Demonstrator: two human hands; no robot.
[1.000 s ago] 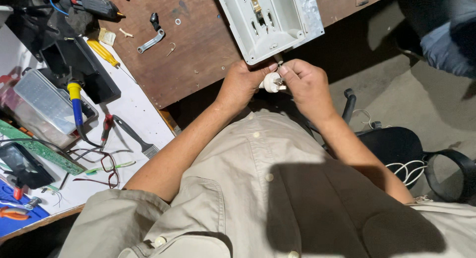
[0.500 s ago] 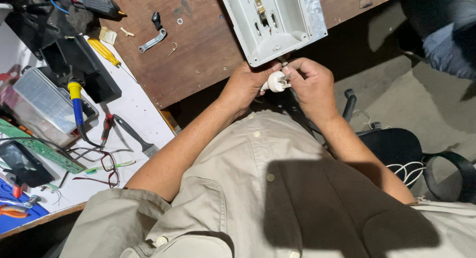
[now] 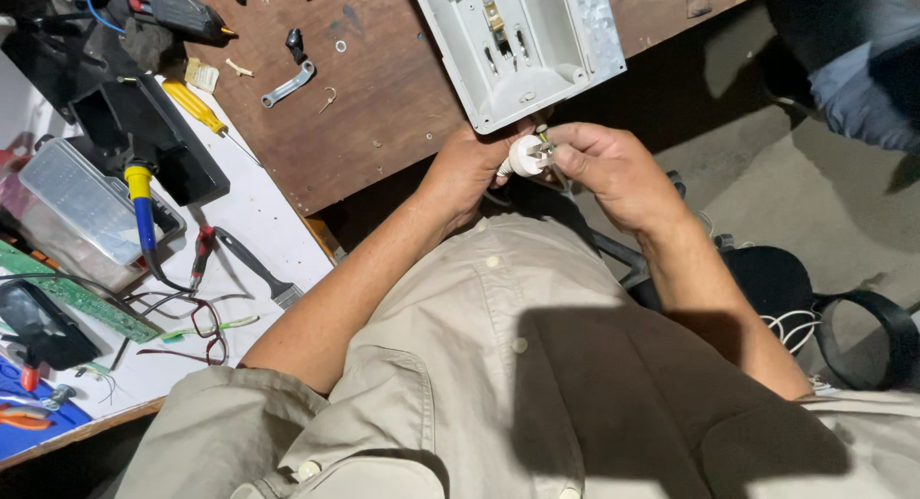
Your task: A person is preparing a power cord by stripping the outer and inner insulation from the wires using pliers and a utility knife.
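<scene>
My left hand (image 3: 468,168) and my right hand (image 3: 604,165) meet in front of my chest, just below the table's edge. Between them is a small white round plug-like part (image 3: 526,156) with thin wires and metal pins at its tip. The left hand grips the part's body. My right hand's fingertips pinch the wires and pins at its end. Right above the hands a white plastic enclosure (image 3: 517,48) lies open on the brown wooden table (image 3: 383,106), with metal contacts and wires inside.
On the table's left lie a yellow-handled screwdriver (image 3: 195,108), a small metal bracket (image 3: 287,85), a soldering iron with blue and yellow grip (image 3: 142,209), a clear plastic box (image 3: 81,211), a green circuit board (image 3: 72,298) and a brush (image 3: 254,267). A dark stool (image 3: 767,278) stands at my right.
The view has shifted slightly and the hands with the white part have edged up closer to the enclosure's lower edge. Both hands keep their hold.
</scene>
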